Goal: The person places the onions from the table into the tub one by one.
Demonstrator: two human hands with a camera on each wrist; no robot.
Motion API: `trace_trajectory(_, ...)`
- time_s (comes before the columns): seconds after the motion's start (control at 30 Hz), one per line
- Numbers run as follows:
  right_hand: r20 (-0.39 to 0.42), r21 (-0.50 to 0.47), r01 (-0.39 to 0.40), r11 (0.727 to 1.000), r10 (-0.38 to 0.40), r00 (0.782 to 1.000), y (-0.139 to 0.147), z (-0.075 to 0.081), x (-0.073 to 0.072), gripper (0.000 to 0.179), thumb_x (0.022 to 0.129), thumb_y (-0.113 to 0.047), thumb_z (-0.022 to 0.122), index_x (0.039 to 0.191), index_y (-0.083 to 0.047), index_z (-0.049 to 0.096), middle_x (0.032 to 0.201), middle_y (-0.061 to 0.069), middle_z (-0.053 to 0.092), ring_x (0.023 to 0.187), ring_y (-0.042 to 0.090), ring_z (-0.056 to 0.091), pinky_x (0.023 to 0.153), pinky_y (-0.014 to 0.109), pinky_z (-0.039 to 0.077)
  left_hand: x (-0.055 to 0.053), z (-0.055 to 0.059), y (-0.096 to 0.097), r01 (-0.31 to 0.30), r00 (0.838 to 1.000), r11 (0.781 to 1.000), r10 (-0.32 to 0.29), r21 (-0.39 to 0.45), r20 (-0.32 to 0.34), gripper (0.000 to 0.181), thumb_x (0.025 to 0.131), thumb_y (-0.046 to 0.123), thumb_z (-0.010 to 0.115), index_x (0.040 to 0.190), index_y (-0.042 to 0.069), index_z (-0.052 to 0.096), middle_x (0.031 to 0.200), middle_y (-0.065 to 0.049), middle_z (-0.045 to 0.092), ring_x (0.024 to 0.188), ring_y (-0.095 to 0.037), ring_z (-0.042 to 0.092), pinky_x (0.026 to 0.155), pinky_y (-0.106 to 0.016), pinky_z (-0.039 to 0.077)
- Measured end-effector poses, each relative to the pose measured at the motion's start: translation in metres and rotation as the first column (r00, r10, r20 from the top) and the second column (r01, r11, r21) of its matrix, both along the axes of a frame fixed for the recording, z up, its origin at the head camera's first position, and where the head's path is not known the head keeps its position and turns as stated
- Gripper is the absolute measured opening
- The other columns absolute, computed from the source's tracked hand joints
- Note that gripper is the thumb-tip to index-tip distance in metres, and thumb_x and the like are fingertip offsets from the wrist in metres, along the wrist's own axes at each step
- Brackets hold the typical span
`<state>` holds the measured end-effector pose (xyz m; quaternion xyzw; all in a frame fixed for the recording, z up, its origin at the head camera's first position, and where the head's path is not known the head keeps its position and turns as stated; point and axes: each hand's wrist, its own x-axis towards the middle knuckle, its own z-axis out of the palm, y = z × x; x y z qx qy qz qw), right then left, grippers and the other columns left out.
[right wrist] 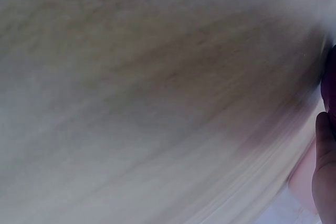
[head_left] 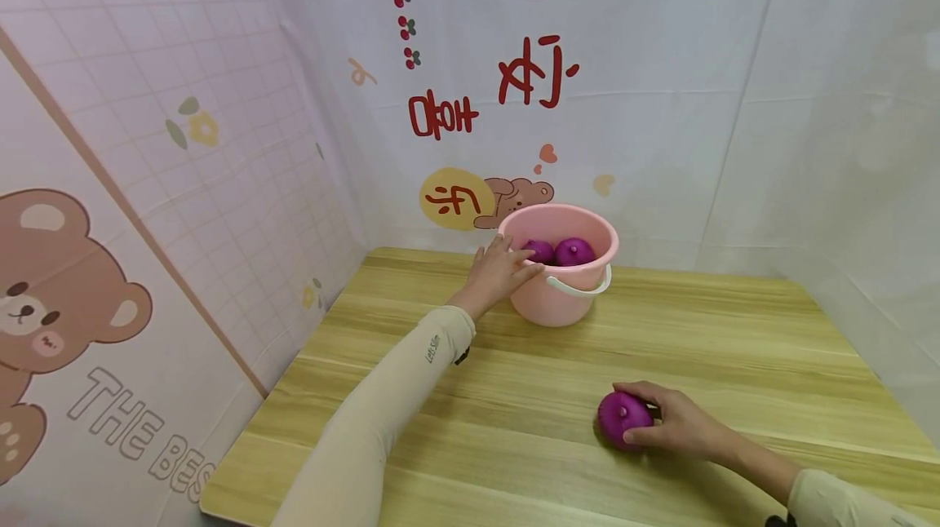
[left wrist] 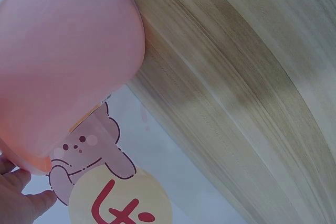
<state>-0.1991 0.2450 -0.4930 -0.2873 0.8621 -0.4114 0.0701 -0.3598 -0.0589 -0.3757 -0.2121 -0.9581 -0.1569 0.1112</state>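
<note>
A pink bucket (head_left: 554,298) with a white handle stands at the back of the table. Inside lie two purple onions (head_left: 574,251), round with a small nub. My left hand (head_left: 495,274) rests on the bucket's left rim, its fingers spread and fairly straight. In the left wrist view, the fingers (left wrist: 21,177) of that hand touch the rim of the bucket (left wrist: 73,40). At the front right, my right hand (head_left: 676,425) grips another purple onion (head_left: 622,421) between thumb and fingers, at the tabletop. Only a dark sliver of this onion (right wrist: 329,85) shows in the right wrist view.
The wood-grain table (head_left: 507,405) has its left edge beside my left arm. A printed white cloth (head_left: 646,103) with red characters and bears hangs behind and along the sides. The bucket's white handle (head_left: 583,289) hangs down at its front right.
</note>
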Motion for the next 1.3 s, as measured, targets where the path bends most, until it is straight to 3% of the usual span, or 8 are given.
trace_trajectory(0.23, -0.066, 0.014, 0.060, 0.998, -0.059, 0.996, 0.000, 0.002, -0.007, 0.066, 0.074, -0.036, 0.074, 0.128, -0.009, 0.048, 0.120, 0.009, 0.053, 0.103, 0.019, 0.054, 0.076, 0.024, 0.049, -0.001, -0.001, 0.001, -0.010, 1.000, 1.000, 0.010, -0.001, 0.004, 0.056, 0.085, 0.063, 0.039, 0.128, 0.029, 0.053, 0.144, -0.008, 0.030, 0.134, -0.030, 0.015, 0.103, -0.056, 0.015)
trace_trajectory(0.43, -0.043, -0.004, 0.105, 0.994, -0.105, 0.994, -0.001, 0.014, -0.016, 0.067, 0.074, -0.036, 0.073, 0.129, -0.009, 0.047, 0.121, 0.012, 0.053, 0.104, 0.025, 0.055, 0.077, 0.026, 0.049, 0.001, 0.000, 0.001, -0.002, 1.000, 1.000, 0.002, -0.002, -0.005, 0.052, 0.087, 0.061, 0.040, 0.126, 0.030, 0.054, 0.143, -0.008, 0.030, 0.134, -0.030, 0.017, 0.103, -0.056, 0.015)
trace_trajectory(0.63, 0.007, -0.057, 0.167, 0.984, -0.167, 0.986, -0.003, 0.034, -0.028, 0.068, 0.074, -0.034, 0.074, 0.131, -0.010, 0.046, 0.122, 0.015, 0.050, 0.103, 0.031, 0.054, 0.073, 0.026, 0.050, 0.003, 0.001, 0.001, 0.010, 1.000, 1.000, -0.010, 0.003, -0.014, 0.050, 0.088, 0.058, 0.041, 0.127, 0.029, 0.054, 0.144, -0.010, 0.029, 0.133, -0.032, 0.018, 0.102, -0.057, 0.015)
trace_trajectory(0.93, -0.094, -0.089, 0.205, 0.975, -0.213, 0.973, -0.006, 0.070, -0.046, 0.066, 0.075, -0.032, 0.074, 0.131, -0.009, 0.046, 0.119, 0.015, 0.053, 0.097, 0.027, 0.057, 0.068, 0.025, 0.051, 0.001, 0.000, 0.001, 0.013, 1.000, 1.000, -0.013, 0.000, -0.019, 0.052, 0.087, 0.060, 0.040, 0.127, 0.029, 0.054, 0.143, -0.009, 0.030, 0.134, -0.031, 0.018, 0.102, -0.058, 0.016)
trace_trajectory(1.17, -0.076, -0.103, 0.221, 0.970, -0.229, 0.970, -0.012, 0.098, -0.060, 0.068, 0.078, -0.032, 0.071, 0.134, -0.008, 0.042, 0.120, 0.017, 0.052, 0.098, 0.029, 0.057, 0.068, 0.027, 0.052, 0.002, 0.000, 0.000, 0.014, 1.000, 1.000, -0.014, -0.004, -0.003, 0.056, 0.087, 0.064, 0.035, 0.129, 0.031, 0.052, 0.145, -0.008, 0.026, 0.135, -0.029, 0.014, 0.102, -0.057, 0.015)
trace_trajectory(1.3, -0.069, -0.132, 0.234, 0.963, -0.244, 0.967, -0.016, 0.113, -0.069, 0.068, 0.080, -0.030, 0.070, 0.136, -0.006, 0.040, 0.122, 0.018, 0.050, 0.099, 0.029, 0.055, 0.068, 0.027, 0.051, 0.001, 0.001, 0.000, 0.014, 1.000, 1.000, -0.014, -0.008, -0.006, 0.053, 0.087, 0.061, 0.039, 0.128, 0.030, 0.053, 0.144, -0.008, 0.028, 0.134, -0.029, 0.015, 0.102, -0.057, 0.015)
